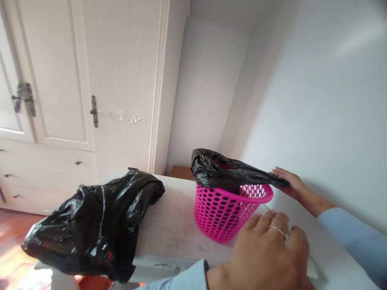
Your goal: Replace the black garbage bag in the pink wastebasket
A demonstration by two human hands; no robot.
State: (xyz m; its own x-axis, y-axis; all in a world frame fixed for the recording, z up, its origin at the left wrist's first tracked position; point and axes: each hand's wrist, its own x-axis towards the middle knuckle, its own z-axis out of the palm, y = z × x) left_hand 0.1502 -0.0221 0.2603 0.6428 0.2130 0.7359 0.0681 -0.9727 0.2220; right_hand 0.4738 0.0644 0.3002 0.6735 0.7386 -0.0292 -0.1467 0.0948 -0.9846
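Note:
A black plastic bag (223,171) hangs over the far left part of the rim of a pink perforated plastic basket (216,213), with some of it inside. Its other end is stretched across the opening to the right, where my right hand (288,182) pinches it just beyond the rim. My left hand (269,251), wearing a ring, is nearer to me, in front and to the right of the basket. Its fingers are curled and their tips are hidden, so what they hold, if anything, does not show.
A filled-looking, crumpled black plastic bag (93,225) lies at the left end of the white tabletop (169,225), overhanging its edge. A white wardrobe (127,72) stands behind, and a pale wall (317,100) rises on the right. Wooden flooring (12,237) shows at lower left.

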